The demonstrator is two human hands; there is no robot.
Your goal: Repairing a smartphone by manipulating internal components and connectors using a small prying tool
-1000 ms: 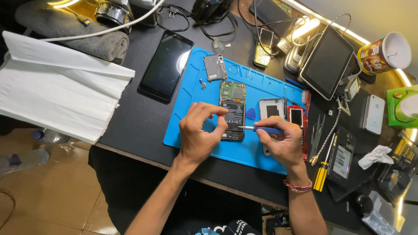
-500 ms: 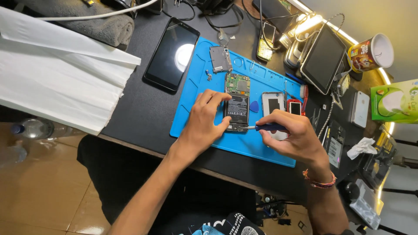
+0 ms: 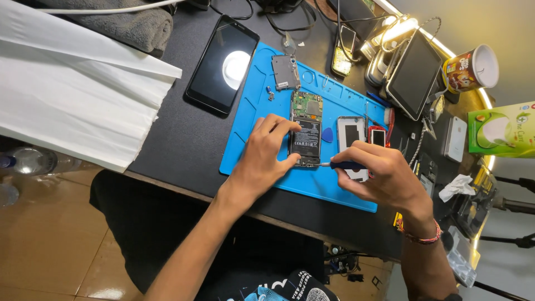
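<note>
An opened phone [image 3: 305, 129] with its back off, showing a green board and black battery, lies on a blue work mat [image 3: 248, 120]. My left hand [image 3: 266, 154] rests on the mat and grips the phone's lower left edge with thumb and fingers. My right hand [image 3: 383, 177] holds a small blue-handled screwdriver [image 3: 341, 165], its tip touching the phone's bottom end.
A black phone screen [image 3: 222, 63] lies left of the mat. A grey metal cover [image 3: 285, 72], a blue pick [image 3: 327, 134] and a white phone back [image 3: 351, 134] sit on the mat. A tablet [image 3: 414, 73], paper cup [image 3: 471, 68], green box [image 3: 500, 132] and white cloth [image 3: 72, 92] surround it.
The camera view has shifted and moved closer. Both hands stay on the opened phone, with the screwdriver tip still at its bottom end.
</note>
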